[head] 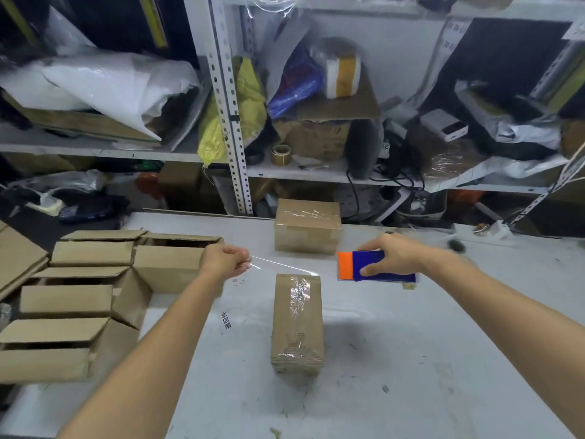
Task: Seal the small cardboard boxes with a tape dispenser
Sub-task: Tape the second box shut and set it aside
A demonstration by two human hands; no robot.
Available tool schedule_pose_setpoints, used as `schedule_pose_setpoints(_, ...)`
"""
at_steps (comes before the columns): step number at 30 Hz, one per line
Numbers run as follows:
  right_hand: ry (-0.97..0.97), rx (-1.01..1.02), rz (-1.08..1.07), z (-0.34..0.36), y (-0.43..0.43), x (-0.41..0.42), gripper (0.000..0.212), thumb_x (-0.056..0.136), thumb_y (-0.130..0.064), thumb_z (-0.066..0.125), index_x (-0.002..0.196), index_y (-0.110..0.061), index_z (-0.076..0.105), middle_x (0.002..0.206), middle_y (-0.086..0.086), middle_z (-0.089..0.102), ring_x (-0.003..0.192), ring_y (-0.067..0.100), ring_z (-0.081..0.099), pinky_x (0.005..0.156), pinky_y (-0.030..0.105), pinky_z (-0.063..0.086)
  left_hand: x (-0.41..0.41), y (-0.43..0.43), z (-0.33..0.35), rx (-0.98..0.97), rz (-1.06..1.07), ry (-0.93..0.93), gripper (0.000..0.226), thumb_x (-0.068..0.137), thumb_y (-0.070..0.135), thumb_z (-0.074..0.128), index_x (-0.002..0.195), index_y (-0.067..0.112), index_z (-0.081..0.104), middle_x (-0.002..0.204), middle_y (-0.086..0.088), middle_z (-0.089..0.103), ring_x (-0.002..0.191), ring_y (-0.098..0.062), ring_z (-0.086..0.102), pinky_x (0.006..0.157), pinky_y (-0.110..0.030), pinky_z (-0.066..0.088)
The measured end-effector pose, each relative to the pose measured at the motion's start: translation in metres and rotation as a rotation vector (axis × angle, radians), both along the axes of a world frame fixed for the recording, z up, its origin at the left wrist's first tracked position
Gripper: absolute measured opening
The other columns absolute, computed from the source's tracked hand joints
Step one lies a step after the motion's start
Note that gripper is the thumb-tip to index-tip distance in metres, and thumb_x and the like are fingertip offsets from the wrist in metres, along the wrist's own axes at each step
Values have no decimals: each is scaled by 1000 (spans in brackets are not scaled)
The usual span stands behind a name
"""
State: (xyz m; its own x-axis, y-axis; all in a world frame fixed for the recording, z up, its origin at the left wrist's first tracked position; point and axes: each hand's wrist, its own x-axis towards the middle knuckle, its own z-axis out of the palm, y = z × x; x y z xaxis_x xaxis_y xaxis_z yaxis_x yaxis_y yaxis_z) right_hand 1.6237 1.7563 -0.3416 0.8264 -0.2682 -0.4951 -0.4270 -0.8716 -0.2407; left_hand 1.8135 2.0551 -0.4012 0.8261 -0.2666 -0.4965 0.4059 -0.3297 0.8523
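Left hand (226, 261): pinches tape (281, 265) end.
Right hand (399, 256): grips dispenser (373, 267).
Risk: unsupported tape may fold, landing crooked on box (297, 324).

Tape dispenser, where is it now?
In the head view, the tape dispenser is right of centre, gripped by the right hand, beside the near taped box.

Left hand (225, 260) pinches clear tape (278, 266); right hand (391, 255) holds dispenser (375, 266) above box (297, 324).

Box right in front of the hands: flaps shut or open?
Shut. The near box has its top flaps lying flat, and clear tape runs along the top seam and over the near end.
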Motion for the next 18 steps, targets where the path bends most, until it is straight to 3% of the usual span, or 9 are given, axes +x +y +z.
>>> schedule_pose_setpoints(9,122,59,-84,-46,-14,14,69,82,-54,73,143,-34,47,129,-5,58,109,18,55,84,33,52,6,-10,-53,24,21,55,5,89,-5,65,85,-5,68,75,-14,67,59,-13,65,50,-13,53)
schedule_pose_setpoints(13,170,61,-109,-62,-16,19,71,81,-54,73,143,-34,46,130,-4,56,110,19,53,83,33,52,8,-19,-72,45,17,71,19,88,-11,61,73,-1,65,74,-14,63,45,-6,62,48,-12,51)
schedule_pose_setpoints(18,194,93,-151,-74,-15,21,66,83,-54,72,141,-34,48,126,-4,54,105,19,52,80,31,48,3,-30,-97,106,-1,94,21,87,-8,61,70,2,66,78,-15,64,52,-14,60,47,-18,49)
